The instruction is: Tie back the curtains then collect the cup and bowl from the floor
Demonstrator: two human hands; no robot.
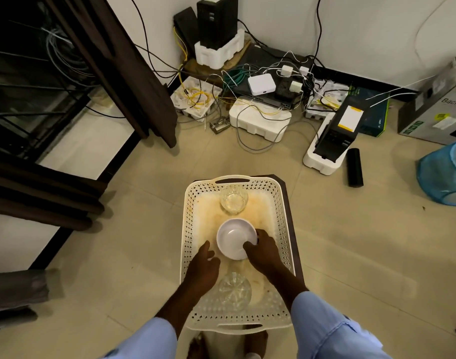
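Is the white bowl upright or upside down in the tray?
Upright: the white bowl shows its open, empty inside, sitting in the tray, gripped by the right hand.

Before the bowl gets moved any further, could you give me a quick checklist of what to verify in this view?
1. Right hand holds the white bowl at its rim: ok.
2. Left hand free to help, beside the bowl: ok, open.
3. Bowl is over the cream tray: ok; whether it rests on it, cannot tell.
4. Bowl empty: ok.
5. Glass cup upright in the tray: ok.
6. Curtain tied back: cannot tell, no tie visible.
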